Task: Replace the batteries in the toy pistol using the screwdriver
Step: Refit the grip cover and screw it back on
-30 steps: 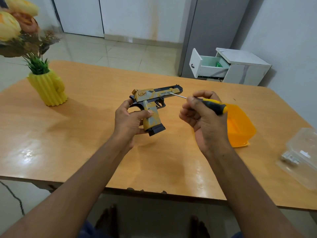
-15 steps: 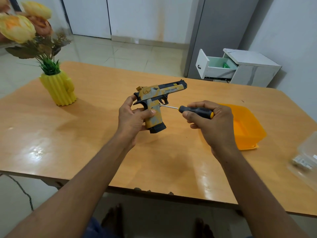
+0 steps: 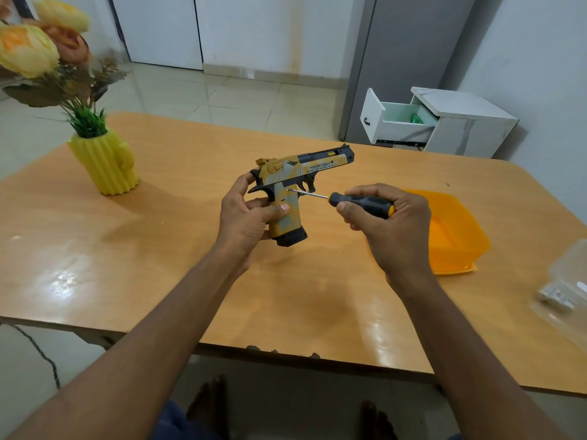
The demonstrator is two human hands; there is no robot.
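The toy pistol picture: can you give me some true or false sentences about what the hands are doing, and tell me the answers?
1. The left hand holds the toy pistol by its grip. True.
2. The toy pistol lies flat on the table. False: it is held up above the table.
3. The right hand holds the screwdriver, its tip at the side of the grip. True.
4. The orange container sits left of the toy pistol. False: it sits to the right, behind the right hand.
5. The yellow vase has tipped over. False: it stands upright with flowers in it.
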